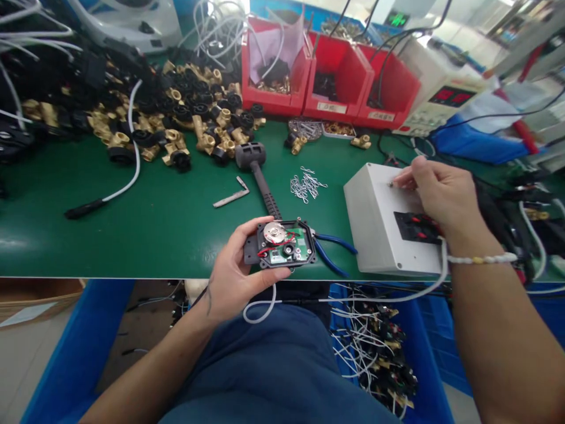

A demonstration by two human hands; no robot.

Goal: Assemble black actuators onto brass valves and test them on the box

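My left hand [238,274] grips a black valve actuator housing [250,250] at the table's front edge. Its lid is off, so a green circuit board [302,240], a round silver motor [274,233] and red wires show inside. A white cable [260,321] loops below it and runs right to a grey control box [373,224]. Over the box's upper face is my right hand [441,188], its fingers bent together at a small metal switch [391,185]. The palm hides part of the black terminal panel [410,227]. Blue-handled pliers [335,250] lie beside the housing.
A black mallet [262,182], a bent metal key [233,197] and a heap of spring clips [306,185] lie on the green table. Brass valves [205,138] are piled behind. Red bins [276,103] and a power supply [445,94] stand farther back. A blue crate [426,353] is below.
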